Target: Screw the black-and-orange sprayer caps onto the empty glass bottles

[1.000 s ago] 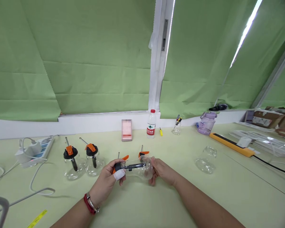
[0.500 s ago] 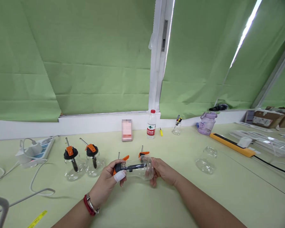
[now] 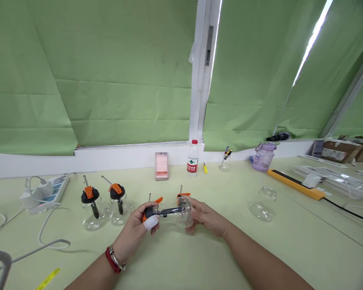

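A clear glass jar (image 3: 175,219) lies sideways between my hands, with a black-and-orange top and a dark tube running inside it. My left hand (image 3: 137,225), thumb wrapped in white tape, is closed round the top. At the other end, my right hand (image 3: 207,217) holds the wide glass base. Just behind the jar, another orange-and-black top (image 3: 181,195) with a metal rod shows, partly hidden. Two similar jars stand upright to the left, with black lids, orange levers and metal rods: one jar (image 3: 92,219) and a second jar (image 3: 117,213).
To the right stands an open glass jar (image 3: 263,205). Along the back are a pink box (image 3: 161,166), a water bottle (image 3: 192,161), a yellow-handled tool (image 3: 205,168), a small jar of tools (image 3: 226,163) and a purple bottle (image 3: 263,157). A power strip (image 3: 50,195) with cables lies left.
The held jar has shifted slightly left, and my right hand's fingers have moved round its base. The other things stay in place.
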The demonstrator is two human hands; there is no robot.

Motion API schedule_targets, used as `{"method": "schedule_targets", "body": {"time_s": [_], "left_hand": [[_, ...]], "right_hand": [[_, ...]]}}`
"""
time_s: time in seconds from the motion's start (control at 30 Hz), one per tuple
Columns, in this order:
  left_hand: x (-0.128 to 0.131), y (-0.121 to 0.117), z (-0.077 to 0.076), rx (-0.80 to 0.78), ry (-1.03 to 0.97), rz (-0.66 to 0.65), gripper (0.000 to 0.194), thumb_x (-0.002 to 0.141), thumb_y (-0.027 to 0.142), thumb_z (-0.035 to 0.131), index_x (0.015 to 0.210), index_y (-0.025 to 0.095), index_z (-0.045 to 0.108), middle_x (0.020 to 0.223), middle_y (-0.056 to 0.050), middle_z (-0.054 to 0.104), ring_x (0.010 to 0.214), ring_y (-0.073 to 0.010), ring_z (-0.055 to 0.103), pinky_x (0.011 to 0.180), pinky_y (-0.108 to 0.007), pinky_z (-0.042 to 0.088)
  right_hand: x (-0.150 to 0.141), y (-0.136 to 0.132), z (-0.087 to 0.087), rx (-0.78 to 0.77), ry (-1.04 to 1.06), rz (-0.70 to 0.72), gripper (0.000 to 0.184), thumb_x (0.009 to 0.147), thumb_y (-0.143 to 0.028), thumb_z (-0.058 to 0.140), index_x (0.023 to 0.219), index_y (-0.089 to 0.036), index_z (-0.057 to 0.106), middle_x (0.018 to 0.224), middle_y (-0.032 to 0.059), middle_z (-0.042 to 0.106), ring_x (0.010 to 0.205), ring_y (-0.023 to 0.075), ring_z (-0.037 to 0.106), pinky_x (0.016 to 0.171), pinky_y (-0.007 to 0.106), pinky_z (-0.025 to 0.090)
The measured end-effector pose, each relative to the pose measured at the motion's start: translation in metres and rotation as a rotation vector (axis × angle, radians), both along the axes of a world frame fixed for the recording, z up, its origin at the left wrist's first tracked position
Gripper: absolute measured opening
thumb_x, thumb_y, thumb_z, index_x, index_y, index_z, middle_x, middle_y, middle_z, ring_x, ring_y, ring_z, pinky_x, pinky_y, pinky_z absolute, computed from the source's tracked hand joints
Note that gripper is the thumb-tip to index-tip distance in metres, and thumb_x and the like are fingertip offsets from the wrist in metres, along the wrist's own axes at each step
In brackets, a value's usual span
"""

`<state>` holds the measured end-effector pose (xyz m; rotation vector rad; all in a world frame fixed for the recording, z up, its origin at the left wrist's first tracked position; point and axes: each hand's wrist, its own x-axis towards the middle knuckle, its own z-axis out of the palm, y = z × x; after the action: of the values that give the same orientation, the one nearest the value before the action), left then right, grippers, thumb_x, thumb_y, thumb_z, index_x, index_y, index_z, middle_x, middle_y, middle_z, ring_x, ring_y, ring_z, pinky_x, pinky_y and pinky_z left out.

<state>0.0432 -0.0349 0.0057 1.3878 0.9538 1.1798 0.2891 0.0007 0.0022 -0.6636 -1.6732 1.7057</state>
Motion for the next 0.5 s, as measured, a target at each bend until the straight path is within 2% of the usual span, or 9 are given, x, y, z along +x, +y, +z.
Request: {"method": "schedule_targets", "body": {"time_s": [0.1,0.2,0.27,0.33,0.4,0.5], "left_hand": [[0.0008,-0.0008,0.0016,0.003,0.02,0.0,0.029,0.079,0.025,0.059,0.106,0.018,0.051,0.06,0.004,0.057,0.051,-0.0106,0.048,0.059,-0.028,0.041],[0.0021,-0.0011,0.0031,-0.005,0.015,0.0,0.029,0.076,0.026,0.061,0.103,0.018,0.054,0.062,0.003,0.058,0.051,-0.0114,0.049,0.059,-0.029,0.041],[0.0023,-0.0007,0.0035,-0.005,0.006,0.009,0.029,0.076,0.026,0.061,0.103,0.018,0.055,0.062,0.003,0.058,0.051,-0.0119,0.049,0.058,-0.029,0.041],[0.0019,-0.0002,0.0035,-0.002,-0.003,0.024,0.03,0.076,0.027,0.061,0.103,0.018,0.055,0.061,0.003,0.058,0.052,-0.012,0.049,0.057,-0.028,0.041],[0.0012,0.0001,0.0034,0.006,0.0,0.037,0.031,0.076,0.027,0.062,0.104,0.018,0.055,0.06,0.003,0.057,0.052,-0.012,0.049,0.058,-0.028,0.041],[0.0008,-0.0004,0.0034,0.009,0.025,0.019,0.032,0.075,0.027,0.062,0.106,0.018,0.054,0.061,0.003,0.058,0.052,-0.0116,0.049,0.059,-0.028,0.042]], "right_hand": [[-0.0007,0.0007,-0.0019,-0.014,-0.059,-0.053,0.062,0.081,-0.062,0.039,0.127,-0.02,0.042,0.083,0.006,0.06,0.054,0.012,0.058,0.054,0.027,0.044],[-0.0009,0.0,-0.0014,-0.015,-0.09,-0.088,0.064,0.083,-0.064,0.031,0.124,-0.017,0.044,0.076,0.0049,0.06,0.05,0.0112,0.056,0.052,0.025,0.041],[-0.0008,-0.0008,-0.0001,-0.013,-0.06,-0.06,0.064,0.083,-0.064,0.032,0.128,-0.018,0.041,0.084,0.0068,0.06,0.057,0.0131,0.059,0.055,0.027,0.044],[-0.0003,-0.0014,0.0015,0.007,-0.007,-0.027,0.066,0.08,-0.06,0.045,0.135,-0.025,0.031,0.102,0.0093,0.057,0.071,0.0163,0.061,0.061,0.031,0.048],[0.0007,-0.0014,0.0029,0.036,0.026,-0.017,0.076,0.077,-0.051,0.058,0.139,-0.032,0.018,0.116,0.0097,0.05,0.081,0.0184,0.061,0.067,0.033,0.049],[0.0027,-0.0007,0.0044,0.042,0.021,-0.018,0.081,0.075,-0.046,0.063,0.14,-0.033,0.015,0.116,0.0098,0.05,0.078,0.0178,0.062,0.066,0.034,0.049]]}}
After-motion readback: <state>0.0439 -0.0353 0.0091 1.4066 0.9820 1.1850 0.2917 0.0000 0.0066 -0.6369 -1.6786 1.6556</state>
